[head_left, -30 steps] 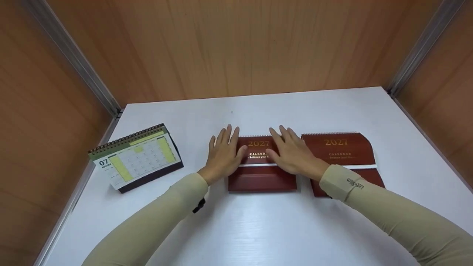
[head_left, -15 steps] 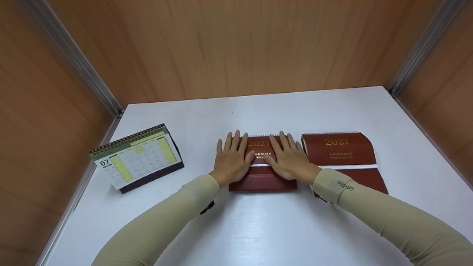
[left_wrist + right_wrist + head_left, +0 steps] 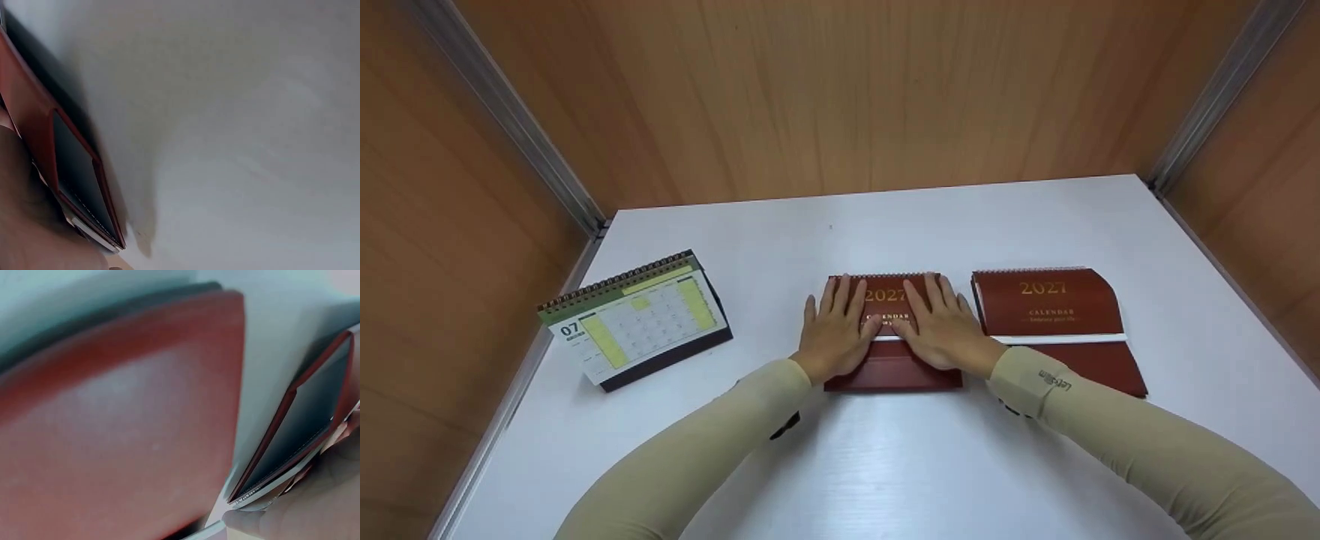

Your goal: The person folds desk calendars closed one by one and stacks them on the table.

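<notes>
A maroon desk calendar (image 3: 894, 375) with "2027" in gold stands mid-table. My left hand (image 3: 836, 334) lies with straight, spread fingers over the left part of its cover. The right hand (image 3: 946, 328) lies the same way over the right part, fingertips close to the spiral binding. Both thumbs point inward, with lettering showing between them. In the left wrist view, the calendar's hollow triangular stand (image 3: 28, 104) shows beside the hand (image 3: 34, 219). The right wrist view shows the other open end of that stand (image 3: 289, 396), with the hand (image 3: 320, 500) against the cover side.
A second maroon 2027 calendar (image 3: 1050, 307) lies close on the right, partly under the right sleeve (image 3: 1027, 375). On the left, a green-topped calendar (image 3: 649, 322) turned to 07 stands at an angle. Wooden panels (image 3: 855, 97) enclose the white table (image 3: 877, 465).
My left hand has moved right and toward me, from the calendar's left edge onto its cover. My right hand has shifted slightly left and toward me. The calendars stay in place.
</notes>
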{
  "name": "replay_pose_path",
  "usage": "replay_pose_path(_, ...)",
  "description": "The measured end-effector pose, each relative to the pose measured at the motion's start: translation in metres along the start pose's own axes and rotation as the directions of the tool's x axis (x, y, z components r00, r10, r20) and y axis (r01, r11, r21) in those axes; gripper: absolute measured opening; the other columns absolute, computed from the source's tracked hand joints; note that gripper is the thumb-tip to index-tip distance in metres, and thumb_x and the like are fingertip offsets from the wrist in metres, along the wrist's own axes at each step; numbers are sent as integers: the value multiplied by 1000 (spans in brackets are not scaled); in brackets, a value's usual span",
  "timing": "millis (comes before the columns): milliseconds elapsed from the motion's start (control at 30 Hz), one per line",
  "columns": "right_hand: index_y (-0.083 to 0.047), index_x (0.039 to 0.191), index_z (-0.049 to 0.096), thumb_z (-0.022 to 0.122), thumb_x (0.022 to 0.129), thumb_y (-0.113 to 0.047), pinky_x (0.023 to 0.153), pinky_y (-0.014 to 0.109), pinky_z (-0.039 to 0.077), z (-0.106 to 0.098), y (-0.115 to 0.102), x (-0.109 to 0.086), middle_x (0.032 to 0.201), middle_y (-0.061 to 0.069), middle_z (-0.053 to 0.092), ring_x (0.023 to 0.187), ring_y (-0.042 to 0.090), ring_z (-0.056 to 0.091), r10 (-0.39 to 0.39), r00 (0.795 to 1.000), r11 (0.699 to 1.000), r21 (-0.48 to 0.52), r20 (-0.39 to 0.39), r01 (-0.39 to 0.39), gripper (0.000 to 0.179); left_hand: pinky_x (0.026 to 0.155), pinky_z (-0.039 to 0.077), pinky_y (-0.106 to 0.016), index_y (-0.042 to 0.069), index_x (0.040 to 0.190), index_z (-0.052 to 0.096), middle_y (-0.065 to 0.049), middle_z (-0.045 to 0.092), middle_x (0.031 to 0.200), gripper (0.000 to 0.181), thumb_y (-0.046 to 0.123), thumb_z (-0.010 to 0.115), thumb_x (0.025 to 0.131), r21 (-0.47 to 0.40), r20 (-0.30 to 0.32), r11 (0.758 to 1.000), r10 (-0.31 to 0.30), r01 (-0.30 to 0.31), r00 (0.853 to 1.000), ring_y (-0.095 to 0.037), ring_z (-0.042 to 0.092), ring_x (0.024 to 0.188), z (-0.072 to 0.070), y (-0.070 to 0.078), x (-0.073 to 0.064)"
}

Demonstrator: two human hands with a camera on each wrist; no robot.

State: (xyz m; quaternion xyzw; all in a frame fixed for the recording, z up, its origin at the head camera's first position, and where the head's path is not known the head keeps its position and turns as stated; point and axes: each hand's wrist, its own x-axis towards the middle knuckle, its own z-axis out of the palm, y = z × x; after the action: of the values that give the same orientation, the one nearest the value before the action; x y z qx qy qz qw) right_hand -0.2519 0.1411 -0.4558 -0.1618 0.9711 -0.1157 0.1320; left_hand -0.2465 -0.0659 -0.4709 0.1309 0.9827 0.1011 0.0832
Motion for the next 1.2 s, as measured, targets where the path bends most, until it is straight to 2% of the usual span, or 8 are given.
replay_pose_path(233, -15, 171, -1, 22, 111, -63, 130, 63, 2, 5, 0, 0, 174, 22, -15, 161, 44, -13, 15, 999, 1000, 7, 37, -15, 80, 131, 3, -61, 17, 172, 2, -10, -6, 179, 73, 58, 18, 113, -5, 31, 1000, -13, 13, 999, -32, -8, 164, 1, 2, -3)
replay_pose_path(467, -14, 171, 0, 23, 111, -63, 129, 65, 2, 7, 0, -1, 173, 22, -17, 160, 44, -15, 15, 999, 1000, 2, 51, -15, 80, 131, 3, -62, 14, 172, 10, -13, -1, 179, 71, 52, 25, 115, -54, 21, 998, -10, 11, 1000, -35, -3, 165, -2, 6, -11)
replay_pose_path(767, -13, 171, -1, 23, 111, -63, 129, 66, 4, 12, 2, 0, 173, 23, -17, 160, 44, -15, 8, 998, 999, -38, 61, -6, 81, 131, 5, -62, 18, 172, 1, -10, -8, 178, 75, 59, 20, 113, 21, 63, 1000, -19, 17, 998, -31, -11, 164, 9, 1, -2)
replay_pose_path(1200, -10, 171, -3, 24, 112, -61, 128, 67, -4, 8, -2, -2, 171, 26, -24, 158, 46, -22, -2, 995, 1000, 10, 99, 1, 82, 130, 4, -63, 19, 171, -5, -9, -15, 178, 76, 61, 17, 112, 1, 91, 1000, -21, 21, 996, -30, -17, 163, 14, -1, 1)
